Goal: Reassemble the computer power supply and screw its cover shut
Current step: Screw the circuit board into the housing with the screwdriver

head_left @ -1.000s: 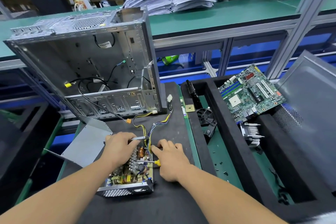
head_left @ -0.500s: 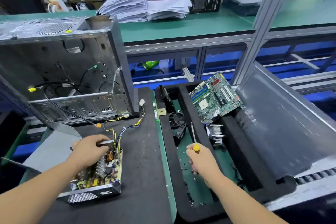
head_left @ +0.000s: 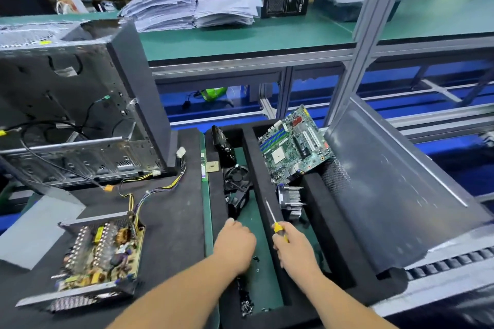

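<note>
The open power supply point(head_left: 99, 254) lies on the black mat at lower left, its circuit board exposed and its wire bundle point(head_left: 149, 189) trailing toward the case. Its grey metal cover point(head_left: 34, 230) rests flat to the left of it. My right hand point(head_left: 295, 251) grips a yellow-handled screwdriver point(head_left: 275, 219), shaft pointing up and away. My left hand point(head_left: 235, 246) hovers palm down over the green floor of the foam tray point(head_left: 260, 189), above small loose screws point(head_left: 255, 262). Whether its fingers hold anything is hidden.
An empty computer case point(head_left: 80, 115) stands at the back left. The tray's other compartments hold a motherboard point(head_left: 292, 147), a heatsink point(head_left: 290, 199) and black fans point(head_left: 236, 179). A grey side panel point(head_left: 387, 195) leans at the right. Papers point(head_left: 187, 8) sit on the green shelf.
Both hands left the power supply. The right hand carried the screwdriver over to the foam tray, and the left hand then followed to the screws in the tray. The view swung right.
</note>
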